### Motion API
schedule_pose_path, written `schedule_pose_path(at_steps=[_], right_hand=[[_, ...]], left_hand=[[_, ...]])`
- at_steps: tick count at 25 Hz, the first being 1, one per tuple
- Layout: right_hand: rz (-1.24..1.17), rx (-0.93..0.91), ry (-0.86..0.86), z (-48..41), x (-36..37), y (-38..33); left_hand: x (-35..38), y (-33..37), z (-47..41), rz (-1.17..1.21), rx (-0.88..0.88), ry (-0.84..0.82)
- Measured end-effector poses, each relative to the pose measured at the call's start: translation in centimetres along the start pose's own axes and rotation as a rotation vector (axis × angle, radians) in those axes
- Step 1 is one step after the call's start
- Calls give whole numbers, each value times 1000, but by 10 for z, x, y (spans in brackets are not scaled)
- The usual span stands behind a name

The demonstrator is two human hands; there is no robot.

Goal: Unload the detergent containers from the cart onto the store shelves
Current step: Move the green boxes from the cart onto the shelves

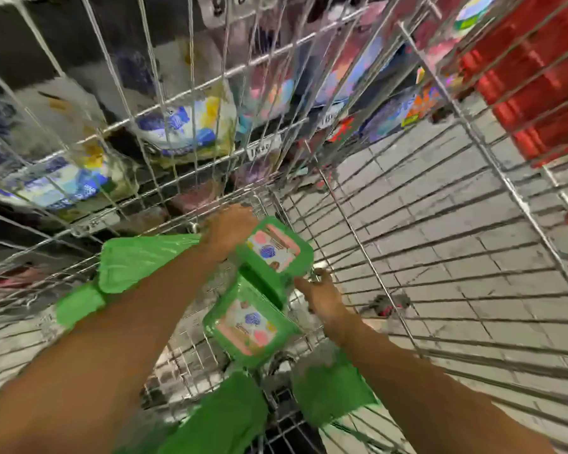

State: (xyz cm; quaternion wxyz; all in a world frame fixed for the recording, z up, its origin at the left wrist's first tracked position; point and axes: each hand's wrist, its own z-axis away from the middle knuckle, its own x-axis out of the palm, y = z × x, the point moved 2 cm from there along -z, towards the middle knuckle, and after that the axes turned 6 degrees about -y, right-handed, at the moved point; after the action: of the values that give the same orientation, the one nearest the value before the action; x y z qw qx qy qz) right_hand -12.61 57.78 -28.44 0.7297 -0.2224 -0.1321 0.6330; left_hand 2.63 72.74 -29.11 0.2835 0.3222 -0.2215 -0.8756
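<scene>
Inside the wire cart (505, 180), we found the left hand (232, 228) with its fingers curled around the far edge of the upper green detergent container (274, 250), which sat tilted just above the lower green detergent container (248, 326). The right hand (323, 294) reached the upper container's near corner, but motion blur kept us from telling whether its fingers were spread or pinching. More green containers (138, 260) lay around them in the cart, with store shelves (184, 126) of packaged goods beyond the mesh.
</scene>
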Motion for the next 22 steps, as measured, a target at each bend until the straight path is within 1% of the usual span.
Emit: schedule_pose_path(at_steps=[3, 6, 8, 9, 11, 13, 15, 16, 18, 20, 22], right_hand=[[-243, -1, -26, -15, 14, 10], [-314, -17, -52, -27, 22, 16], [-334, -12, -46, -27, 21, 16], [-343, -3, -46, -25, 19, 14], [-364, 15, -51, -20, 13, 11], [-402, 23, -72, -12, 5, 7], [-387, 42, -97, 0, -7, 4], [-344, 49, -110, 8, -15, -1], [-249, 31, -148, 27, -27, -16], [-201, -8, -225, 52, -31, -39], [-157, -88, -293, 80, -29, -66]], left_hand=[[11, -11, -33, -35, -46, -87], [26, -25, -49, -165, -137, -236], [30, -28, -49, -324, -176, -234], [31, -28, -46, -351, -183, -233], [32, -27, -40, -303, -186, -212], [28, -19, -26, -304, -171, -157], [21, -4, 0, -300, -101, -85], [15, 4, 15, -255, -51, -49], [2, 16, 49, -69, 26, -11], [-14, 24, 86, 89, 22, 18], [-29, 29, 126, 174, -31, 105]])
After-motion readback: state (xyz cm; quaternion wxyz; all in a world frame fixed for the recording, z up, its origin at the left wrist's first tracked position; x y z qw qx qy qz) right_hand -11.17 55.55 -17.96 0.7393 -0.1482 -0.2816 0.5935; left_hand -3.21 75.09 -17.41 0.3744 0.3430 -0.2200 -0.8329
